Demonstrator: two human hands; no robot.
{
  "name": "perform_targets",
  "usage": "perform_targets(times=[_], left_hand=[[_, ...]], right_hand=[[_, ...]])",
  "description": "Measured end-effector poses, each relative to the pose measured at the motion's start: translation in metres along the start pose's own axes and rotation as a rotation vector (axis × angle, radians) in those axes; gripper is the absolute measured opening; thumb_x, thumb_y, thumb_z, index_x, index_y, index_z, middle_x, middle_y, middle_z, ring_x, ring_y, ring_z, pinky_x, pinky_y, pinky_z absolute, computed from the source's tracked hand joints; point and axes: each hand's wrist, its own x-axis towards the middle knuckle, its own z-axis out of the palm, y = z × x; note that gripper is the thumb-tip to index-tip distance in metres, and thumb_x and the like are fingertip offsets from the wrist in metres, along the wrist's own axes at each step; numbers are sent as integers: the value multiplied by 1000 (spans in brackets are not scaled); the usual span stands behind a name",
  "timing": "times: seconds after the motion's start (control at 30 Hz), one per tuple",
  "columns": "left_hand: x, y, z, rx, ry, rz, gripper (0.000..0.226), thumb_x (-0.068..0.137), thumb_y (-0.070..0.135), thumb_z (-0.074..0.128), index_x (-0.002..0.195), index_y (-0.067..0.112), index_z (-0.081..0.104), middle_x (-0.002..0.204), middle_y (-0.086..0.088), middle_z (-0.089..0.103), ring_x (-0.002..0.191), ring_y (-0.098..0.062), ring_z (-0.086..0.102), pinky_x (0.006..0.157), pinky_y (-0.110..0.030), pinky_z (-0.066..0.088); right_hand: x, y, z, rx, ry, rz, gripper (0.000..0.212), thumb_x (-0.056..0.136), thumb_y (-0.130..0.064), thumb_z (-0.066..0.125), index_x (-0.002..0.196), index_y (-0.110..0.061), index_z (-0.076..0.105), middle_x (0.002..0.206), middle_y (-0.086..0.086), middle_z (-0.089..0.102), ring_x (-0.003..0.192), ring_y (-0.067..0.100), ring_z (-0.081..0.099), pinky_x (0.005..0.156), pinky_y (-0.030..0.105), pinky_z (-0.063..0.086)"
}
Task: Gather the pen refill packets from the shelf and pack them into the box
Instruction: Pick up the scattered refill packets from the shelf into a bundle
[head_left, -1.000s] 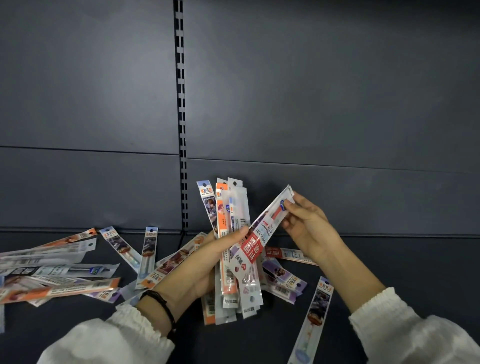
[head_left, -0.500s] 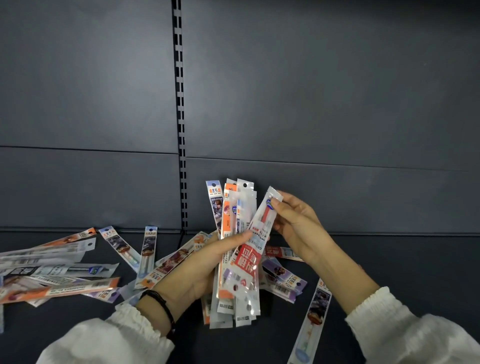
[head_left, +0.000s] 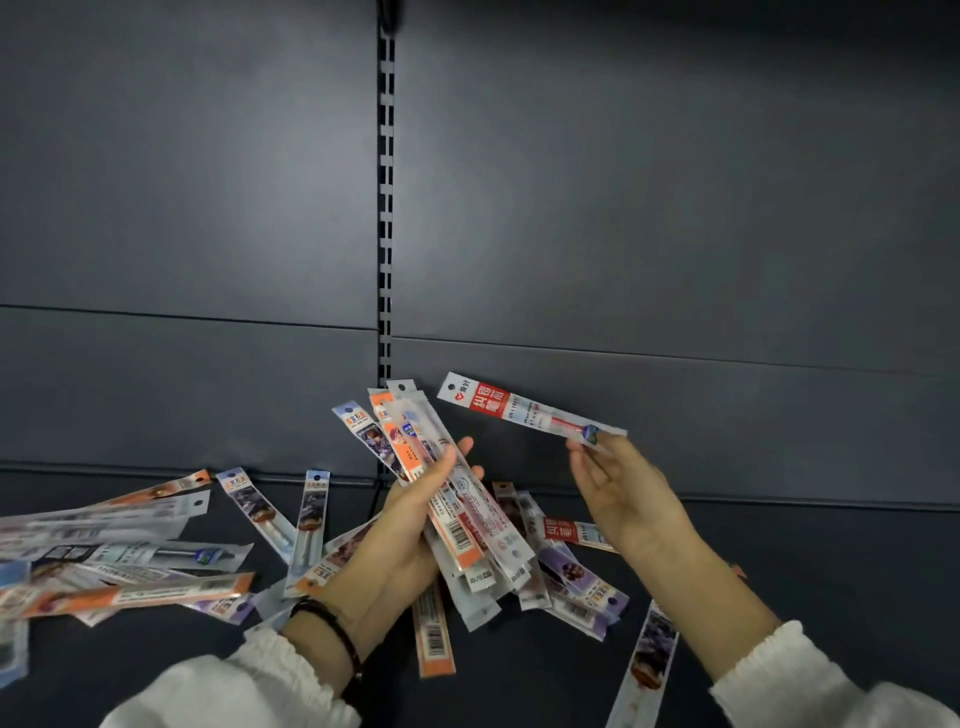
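Note:
My left hand (head_left: 402, 525) grips a fanned bundle of pen refill packets (head_left: 441, 493), tilted up to the left above the dark shelf. My right hand (head_left: 621, 493) pinches one end of a single red-labelled refill packet (head_left: 519, 408) and holds it apart, up and to the right of the bundle. Several loose packets (head_left: 130, 561) lie scattered on the shelf at the left, and a few more packets (head_left: 576, 577) lie under and between my hands. One packet (head_left: 647, 665) lies near my right sleeve. No box is in view.
A dark grey back panel (head_left: 623, 208) rises behind the shelf, with a slotted upright (head_left: 385, 208) down its middle. The dark shelf surface (head_left: 831, 571) stretches out to the right of my hands.
My right hand has pulled the red-labelled packet off the bundle and swung it up to the right, turned end for end. The bundle in my left hand has tilted leftward.

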Motion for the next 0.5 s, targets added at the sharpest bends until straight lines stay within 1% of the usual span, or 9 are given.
perform_targets(times=[0.07, 0.13, 0.17, 0.2, 0.23, 0.3, 0.4, 0.43, 0.5], left_hand=[[0, -1, 0, 12, 19, -1, 44, 71, 25, 69, 115, 16, 66, 113, -3, 69, 109, -20, 62, 75, -37, 50], [-1, -1, 0, 28, 35, 7, 48, 69, 27, 70, 116, 14, 66, 106, -6, 70, 104, -21, 64, 78, -38, 52], [-1, -1, 0, 41, 32, 15, 48, 70, 29, 70, 115, 13, 66, 102, -7, 70, 102, -22, 65, 81, -40, 52], [-1, -1, 0, 55, 20, 26, 46, 72, 31, 69, 114, 13, 66, 98, -8, 70, 99, -23, 66, 83, -42, 53], [-2, 0, -1, 65, 3, 34, 44, 74, 32, 68, 113, 12, 66, 96, -8, 72, 95, -24, 68, 83, -42, 53], [-3, 1, -1, 72, -21, 43, 40, 79, 31, 66, 114, 11, 65, 101, -11, 74, 96, -26, 71, 79, -41, 56], [-4, 4, -1, 69, -10, 57, 47, 83, 29, 66, 123, 5, 60, 116, -21, 68, 102, -32, 68, 76, -41, 59], [-3, 5, -1, 62, 1, 58, 49, 81, 30, 67, 123, 5, 60, 116, -22, 67, 101, -33, 68, 76, -41, 59], [-3, 7, -3, 44, 11, 57, 55, 75, 33, 70, 122, 8, 61, 113, -21, 69, 99, -33, 69, 77, -43, 59]], right_hand=[[-9, 7, 5, -35, -78, 30, 44, 86, -2, 62, 128, 0, 51, 98, 20, 72, 80, 22, 74, 64, 25, 60], [-17, 15, 9, -129, -144, 26, 27, 87, 0, 61, 112, -9, 52, 101, 22, 72, 83, 25, 74, 69, 27, 61], [-21, 19, 11, -195, -161, 3, 22, 88, 0, 60, 102, -12, 49, 104, 23, 71, 86, 27, 74, 71, 28, 61], [-24, 22, 12, -275, -171, -34, 23, 87, 1, 61, 99, -12, 47, 103, 22, 71, 87, 28, 73, 73, 30, 61], [-28, 24, 14, -366, -177, -79, 25, 86, 2, 62, 102, -11, 48, 101, 18, 71, 88, 27, 73, 74, 31, 60], [-33, 26, 15, -573, -198, -158, 29, 85, -1, 65, 107, -16, 55, 93, 10, 74, 86, 20, 73, 75, 30, 58], [-40, 24, 20, -823, -295, -177, 16, 84, -6, 69, 97, -14, 67, 90, 6, 75, 81, 13, 72, 67, 22, 57], [-42, 24, 21, -866, -333, -170, 13, 83, -6, 70, 95, -12, 68, 90, 7, 75, 80, 14, 72, 66, 20, 56], [-45, 25, 22, -927, -409, -159, 13, 82, -8, 71, 95, -10, 70, 90, 10, 75, 82, 17, 73, 68, 22, 57]])
